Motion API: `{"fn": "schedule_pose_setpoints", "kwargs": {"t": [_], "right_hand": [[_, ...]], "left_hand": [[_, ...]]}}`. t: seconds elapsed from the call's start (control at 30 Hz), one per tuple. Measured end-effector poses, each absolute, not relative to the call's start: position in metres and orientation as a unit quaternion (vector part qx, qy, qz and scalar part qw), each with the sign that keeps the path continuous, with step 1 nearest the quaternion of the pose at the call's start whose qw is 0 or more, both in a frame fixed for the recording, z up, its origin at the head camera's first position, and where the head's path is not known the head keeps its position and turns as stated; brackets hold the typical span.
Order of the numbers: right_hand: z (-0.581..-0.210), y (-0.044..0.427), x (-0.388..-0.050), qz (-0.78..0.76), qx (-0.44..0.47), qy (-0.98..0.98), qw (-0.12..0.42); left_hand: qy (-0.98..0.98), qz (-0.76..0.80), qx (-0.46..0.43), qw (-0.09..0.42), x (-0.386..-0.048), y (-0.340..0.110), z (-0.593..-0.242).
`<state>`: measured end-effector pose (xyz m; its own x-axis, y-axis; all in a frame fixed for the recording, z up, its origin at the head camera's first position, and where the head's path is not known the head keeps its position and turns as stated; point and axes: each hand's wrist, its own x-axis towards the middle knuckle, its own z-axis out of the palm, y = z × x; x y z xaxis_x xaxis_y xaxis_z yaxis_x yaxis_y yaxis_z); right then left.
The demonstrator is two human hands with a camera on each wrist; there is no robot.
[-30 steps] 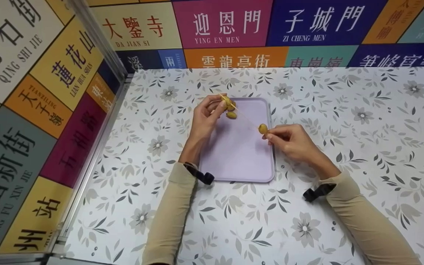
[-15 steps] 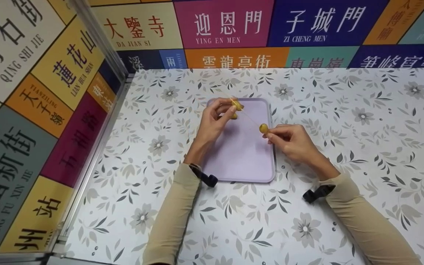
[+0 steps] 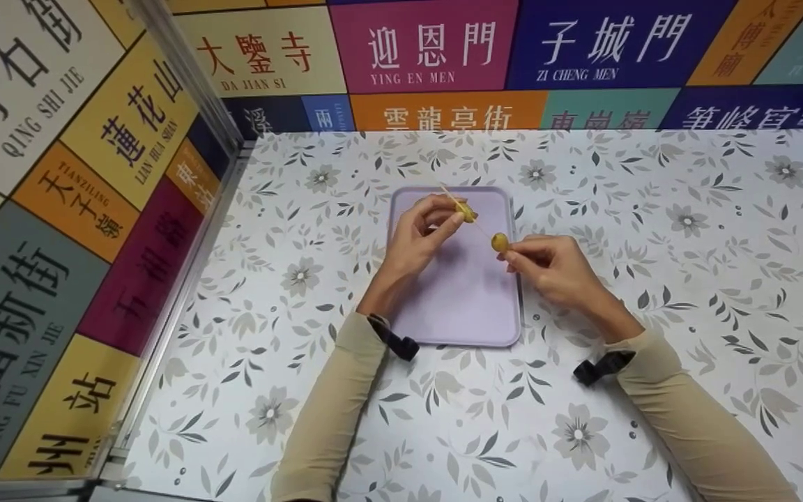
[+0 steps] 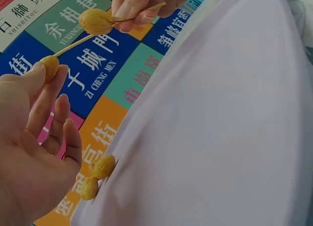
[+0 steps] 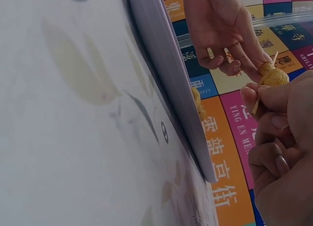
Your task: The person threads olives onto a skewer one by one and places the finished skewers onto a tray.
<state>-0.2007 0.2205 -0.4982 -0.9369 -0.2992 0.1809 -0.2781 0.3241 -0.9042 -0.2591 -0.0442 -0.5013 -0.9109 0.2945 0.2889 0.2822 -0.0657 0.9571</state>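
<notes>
Well, the left hand point(image 3: 419, 237) pinches a yellow fruit point(image 4: 49, 69); the right hand point(image 3: 553, 266), a stick point(image 4: 74, 44) apparently piercing a second fruit point(image 4: 95, 21).

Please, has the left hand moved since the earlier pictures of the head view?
Yes. Judged against the lilac tray, the left hand has moved to the right and slightly nearer the person, closer to the right hand.

Looks booth-like — lettered panels point(image 3: 429, 63) (colourful) edge the table point(image 3: 485, 397).
</notes>
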Motion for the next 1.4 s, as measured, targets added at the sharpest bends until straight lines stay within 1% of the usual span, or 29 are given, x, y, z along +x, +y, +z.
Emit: {"fn": "schedule_pose_setpoints", "kwargs": {"t": [0.27, 0.77, 0.9, 1.13, 1.23, 1.4], "right_hand": [[-0.499, 0.221, -0.201, -0.553, -0.177, 0.814, 0.007], [-0.499, 0.221, -0.202, -0.558, -0.171, 0.812, 0.018], [-0.499, 0.221, -0.202, -0.557, -0.163, 0.814, 0.031], [-0.499, 0.22, -0.203, -0.549, -0.156, 0.82, 0.039], [-0.5, 0.22, -0.203, -0.537, -0.16, 0.828, 0.03], [-0.502, 0.219, -0.203, -0.503, -0.168, 0.847, -0.007]], "left_hand": [[0.69, 0.689, 0.219, 0.026, -0.257, -0.039, -0.505], [0.692, 0.681, 0.237, 0.033, -0.254, -0.03, -0.51], [0.688, 0.688, 0.229, 0.024, -0.255, -0.03, -0.511], [0.701, 0.681, 0.209, -0.013, -0.253, -0.028, -0.51], [0.702, 0.683, 0.203, -0.019, -0.252, -0.027, -0.51], [0.705, 0.682, 0.196, -0.019, -0.251, -0.026, -0.509]]}}
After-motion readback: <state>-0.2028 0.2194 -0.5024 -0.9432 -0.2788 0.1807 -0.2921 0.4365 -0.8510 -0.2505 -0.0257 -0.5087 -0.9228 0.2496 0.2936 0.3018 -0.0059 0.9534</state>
